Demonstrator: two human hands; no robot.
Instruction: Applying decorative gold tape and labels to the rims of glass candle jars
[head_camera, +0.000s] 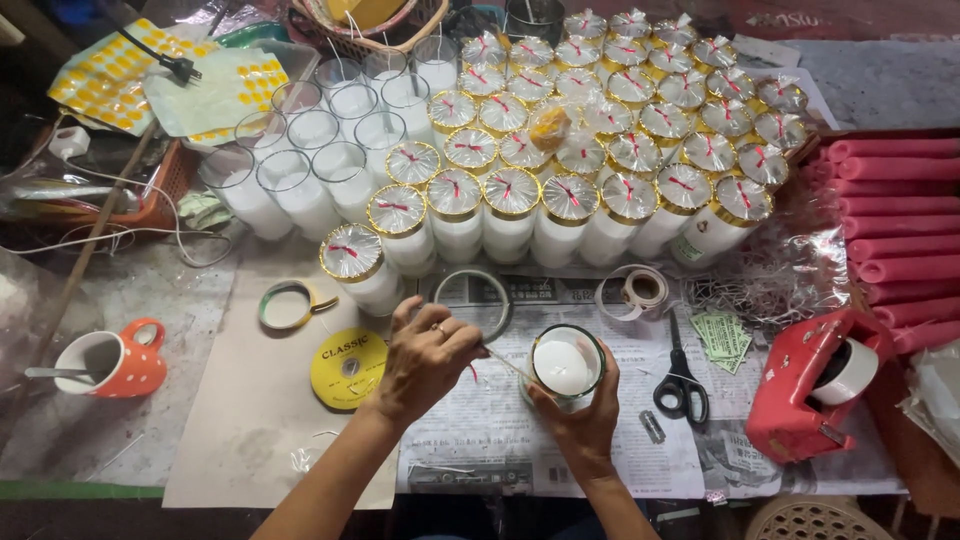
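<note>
1. Candle glass (566, 366) stands on the newspaper (500, 430), cupped from below by the right hand (585, 425).
2. Left hand (425, 360), just beside it, pinches a thin wick (500, 360) reaching toward the rim.
3. Best kept upright and steady, I judge, wick centred over the wax.
4. Scissors (680, 385) lie right of the hands.

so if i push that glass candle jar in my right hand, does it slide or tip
The candle jar looks nearly full of white wax, so probably heavy and steady; on the newspaper it would likely slide, not tip. Its glass wall seems smooth and breakable, so the right hand should grip firmly.
</note>
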